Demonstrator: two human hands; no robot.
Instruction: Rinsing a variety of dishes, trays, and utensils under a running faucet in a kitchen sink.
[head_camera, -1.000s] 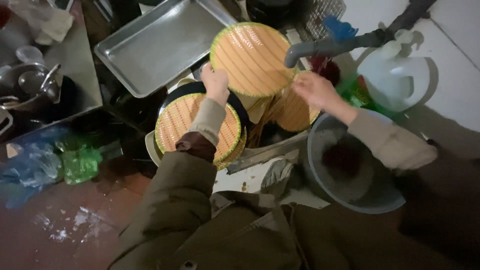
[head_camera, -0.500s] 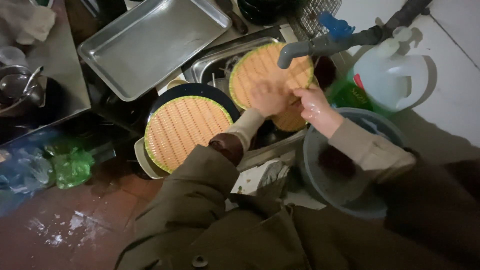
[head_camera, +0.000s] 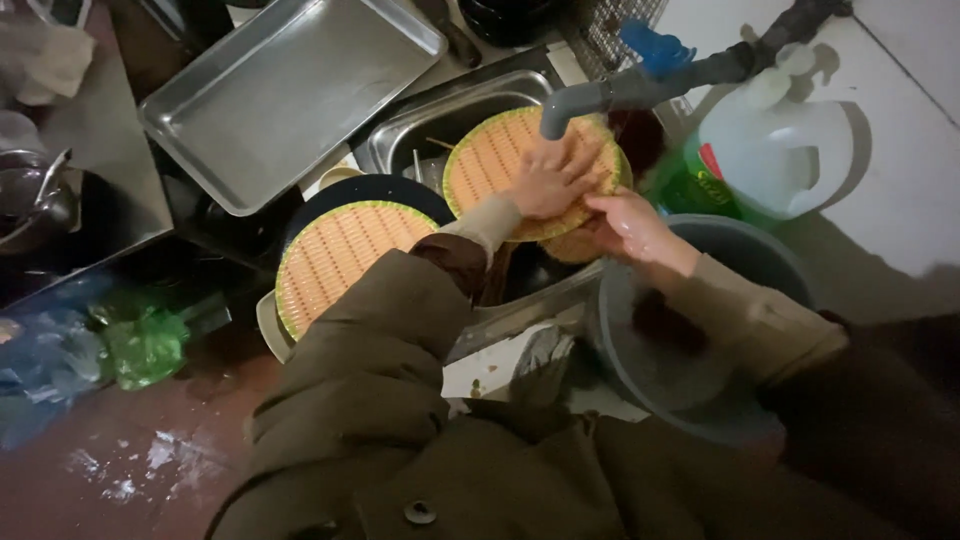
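Observation:
A round orange woven plate with a yellow-green rim lies tilted in the steel sink, under the grey tap spout. My left hand rests flat on the plate's face, fingers spread. My right hand, wet, grips the plate's lower right edge, where a second woven piece shows underneath. Another plate of the same kind lies face up on a dark round basin to the left of the sink.
A large steel tray sits at the back left. A grey bucket stands under my right forearm. A white jug and a green bottle are at the right, pots and plastic bags at the left.
My left hand brought the raised woven plate down from above the tray into the sink under the tap. It now lies flat on the plate, and my right hand has closed on the plate's edge.

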